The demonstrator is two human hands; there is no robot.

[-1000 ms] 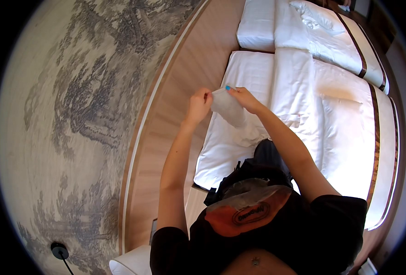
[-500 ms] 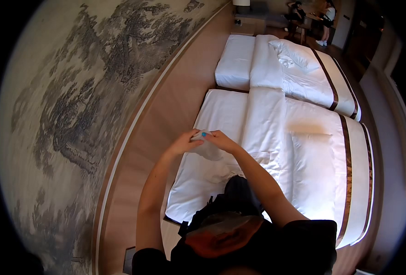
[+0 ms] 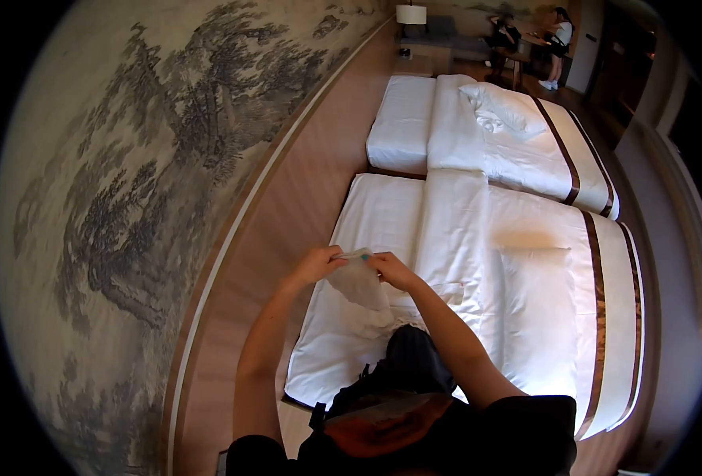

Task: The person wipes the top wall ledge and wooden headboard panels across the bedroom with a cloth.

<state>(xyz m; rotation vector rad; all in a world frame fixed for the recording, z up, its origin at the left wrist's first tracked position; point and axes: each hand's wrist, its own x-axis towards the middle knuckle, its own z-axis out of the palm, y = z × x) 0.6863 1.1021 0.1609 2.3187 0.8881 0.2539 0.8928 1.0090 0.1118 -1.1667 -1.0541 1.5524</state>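
Slightly farther apart than half a second earlier, the left hand [image 3: 313,266] and right hand [image 3: 393,270] let the cloth [image 3: 359,285] hang fuller. I found each hand nearly closed, pinching the cloth's top edge, over the near bed [image 3: 378,210]. Whether its lower end touched the bed, I could not tell. Sound handling, I judged, called for light, even tension along that edge.
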